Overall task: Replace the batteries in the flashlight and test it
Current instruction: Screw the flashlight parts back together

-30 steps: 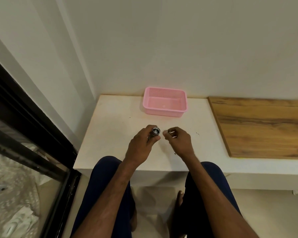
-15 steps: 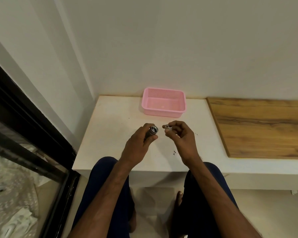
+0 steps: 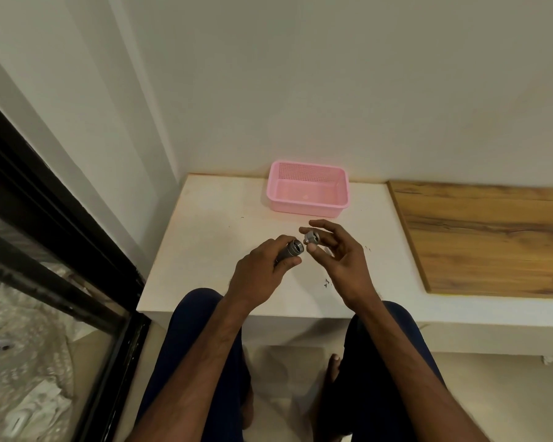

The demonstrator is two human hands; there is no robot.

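**Flashlight and cap held apart, above the table's middle**

Location: off the surface, roughly midway between the table's front and back edges.

Long axis: runs from low on the left to high on the right. The open end points up and right, toward the other hand. The rest of the barrel is hidden inside the fist.

Holder: left hand, with fingers and thumb curled round the barrel and only the open end showing.

Contents: whether batteries sit inside is too small to tell, and no loose battery is visible.

Cap: a small grey piece just beside the open end, up and to its right, with a narrow gap between the two.

Holder of cap: right hand. Thumb and forefinger pinch the cap, and the other fingers are spread loosely behind it.

Governing relation: the cap lies just off the line of the barrel's axis. The right hand is the nearer one for closing the gap, and the left looks set only to steady the barrel. A likely risk is the cap meeting the rim tilted.

Surroundings:
- Pink basket at the back edge, beyond both hands.
- Wooden board covering the right side.
- Dark specks toward the front edge, below the right hand.
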